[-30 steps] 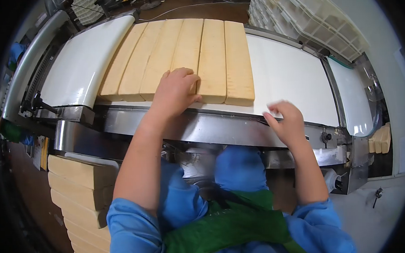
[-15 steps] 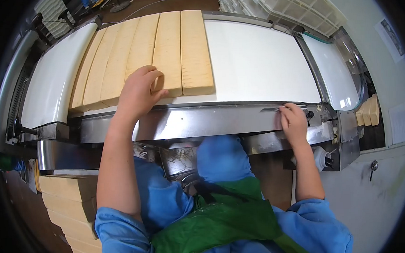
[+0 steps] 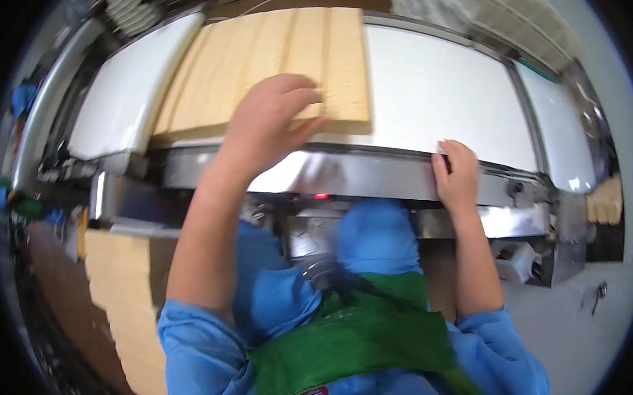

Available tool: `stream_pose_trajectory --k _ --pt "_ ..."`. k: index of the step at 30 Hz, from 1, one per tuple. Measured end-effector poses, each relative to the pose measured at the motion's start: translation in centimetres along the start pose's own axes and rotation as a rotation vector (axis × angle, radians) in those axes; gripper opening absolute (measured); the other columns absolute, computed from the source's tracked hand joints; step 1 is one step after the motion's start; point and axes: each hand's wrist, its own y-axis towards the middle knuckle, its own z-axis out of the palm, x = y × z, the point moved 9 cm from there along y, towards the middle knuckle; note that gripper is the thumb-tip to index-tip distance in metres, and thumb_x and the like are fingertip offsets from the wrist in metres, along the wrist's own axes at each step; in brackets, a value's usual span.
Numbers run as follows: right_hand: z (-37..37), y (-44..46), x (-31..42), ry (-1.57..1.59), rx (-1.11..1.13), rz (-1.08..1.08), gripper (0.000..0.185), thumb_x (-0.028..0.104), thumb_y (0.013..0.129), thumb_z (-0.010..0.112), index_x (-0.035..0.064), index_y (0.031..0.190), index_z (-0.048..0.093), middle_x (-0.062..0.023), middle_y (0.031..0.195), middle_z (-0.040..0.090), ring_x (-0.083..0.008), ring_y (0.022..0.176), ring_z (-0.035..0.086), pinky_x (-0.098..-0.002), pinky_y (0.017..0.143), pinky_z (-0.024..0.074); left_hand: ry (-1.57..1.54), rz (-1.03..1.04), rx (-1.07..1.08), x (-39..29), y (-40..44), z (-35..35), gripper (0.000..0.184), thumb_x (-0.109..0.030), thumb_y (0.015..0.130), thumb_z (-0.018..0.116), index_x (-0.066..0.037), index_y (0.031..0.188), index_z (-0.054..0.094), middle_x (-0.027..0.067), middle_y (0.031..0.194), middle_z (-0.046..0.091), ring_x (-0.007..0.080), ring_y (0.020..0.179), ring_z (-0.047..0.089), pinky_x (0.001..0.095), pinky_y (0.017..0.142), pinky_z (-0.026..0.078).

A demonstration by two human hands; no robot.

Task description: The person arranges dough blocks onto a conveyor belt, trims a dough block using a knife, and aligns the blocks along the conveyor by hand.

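At lower left rose a stack of blocks (image 3: 125,269). On the white belt (image 3: 439,86), long beige blocks (image 3: 254,52) lay side by side, seemingly bracing one another. The left hand (image 3: 270,115), half open and empty, hung over their near ends, contact blurred. The right hand (image 3: 458,166) curled at the steel rail (image 3: 372,172), perhaps for support, its grip unclear.

- Pale yellow rectangular blocks in a row (image 3: 212,82): seams blurred; near ends partly hidden by the bare left hand (image 3: 276,118), whose contact with them cannot be determined.
- Bare right hand (image 3: 459,170): fingertips indistinct; contents of the grasp not discernible.
- Pale yellow stacked blocks (image 3: 123,291): edges blurred, lower end cut off by the bottom edge.
- White plastic lattice crates (image 3: 450,11): blurred, truncated above.
- Red badge on green cloth apron (image 3: 351,344): lettering illegible, lower part cropped.
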Motion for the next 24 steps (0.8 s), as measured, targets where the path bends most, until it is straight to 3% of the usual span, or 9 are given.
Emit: stream_pose_trajectory --k 2,7,10,13,16,19,22,24 --pt "1.4 0.0 -0.1 0.02 0.044 0.021 0.023 0.022 0.086 0.065 0.0024 0.099 0.066 -0.0144 0.103 0.066 -0.0349 0.097 0.06 -0.0453 0.09 0.0435 -0.007 0.004 -0.016 -1.7 -0.6 -2.6 0.025 -0.014 0.075 0.078 -0.006 0.096 0.067 0.0113 0.103 0.067 0.0302 0.097 0.064 0.0384 0.083 0.052" --pt "1.5 -1.1 -1.3 0.014 0.026 0.012 0.025 0.022 0.093 0.059 0.0021 0.106 0.066 -0.0143 0.109 0.065 -0.0327 0.105 0.058 -0.0415 0.094 0.0435 0.048 -0.114 -0.092 -2.5 -9.0 -8.6 0.024 -0.009 0.075 0.076 -0.006 0.096 0.067 0.0101 0.1 0.068 0.0293 0.092 0.064 0.0377 0.078 0.052" --pt "1.5 -1.0 -1.2 -0.002 0.04 0.022 0.026 0.022 0.094 0.058 0.0016 0.108 0.065 -0.0144 0.11 0.065 -0.0318 0.106 0.058 -0.0404 0.095 0.0432 0.148 -0.399 -0.163 0.2 -18.1 -11.0 0.015 -0.003 0.075 0.074 -0.004 0.089 0.068 0.0117 0.099 0.068 0.029 0.092 0.065 0.0362 0.079 0.051" --pt "1.9 -1.2 -1.7 -0.008 0.042 0.012 0.027 0.022 0.094 0.057 0.0011 0.109 0.065 -0.0144 0.11 0.066 -0.0318 0.105 0.058 -0.0404 0.095 0.0432 0.324 -0.817 -0.317 2.3 -29.4 -14.7 0.008 -0.006 0.079 0.07 -0.003 0.087 0.068 0.0128 0.095 0.068 0.0303 0.089 0.065 0.0372 0.079 0.052" --pt "1.5 -1.3 -1.9 -0.049 -0.014 -0.033 0.028 0.022 0.095 0.057 0.0004 0.112 0.064 -0.0174 0.118 0.062 -0.0331 0.112 0.056 -0.0418 0.097 0.042 0.606 -1.083 -0.341 4.1 -40.8 -19.2 0.016 -0.01 0.08 0.069 -0.003 0.094 0.067 0.0149 0.103 0.066 0.032 0.101 0.062 0.0395 0.09 0.048" --pt "0.5 -0.7 -0.4 -0.031 -0.094 -0.037 0.027 0.018 0.094 0.059 0.0002 0.113 0.065 -0.0182 0.128 0.056 -0.0336 0.119 0.051 -0.0426 0.1 0.0401 0.739 -1.592 -0.239 5.7 -49.4 -22.5 0.039 -0.027 0.09 0.062 -0.005 0.122 0.061 0.0201 0.13 0.054 0.0342 0.124 0.049 0.0434 0.104 0.039" --pt "-0.7 -0.2 4.0 0.107 -0.147 -0.096 0.022 0.013 0.093 0.06 0.0015 0.111 0.066 -0.016 0.13 0.056 -0.0327 0.122 0.049 -0.0431 0.102 0.0381 0.71 -1.847 -0.107 8.4 -55.2 -21.7 0.053 -0.037 0.094 0.053 -0.007 0.137 0.049 0.0223 0.144 0.041 0.0356 0.135 0.037 0.0482 0.108 0.034" --pt "-1.0 0.1 7.6 0.166 -0.134 -0.184 0.021 0.012 0.092 0.06 0.0017 0.109 0.066 -0.016 0.13 0.056 -0.033 0.123 0.049 -0.0434 0.103 0.0373 0.718 -1.838 -0.185 7.9 -54.9 -21.3 0.056 -0.04 0.095 0.051 -0.007 0.14 0.046 0.0229 0.147 0.037 0.0356 0.138 0.033 0.0501 0.109 0.032"
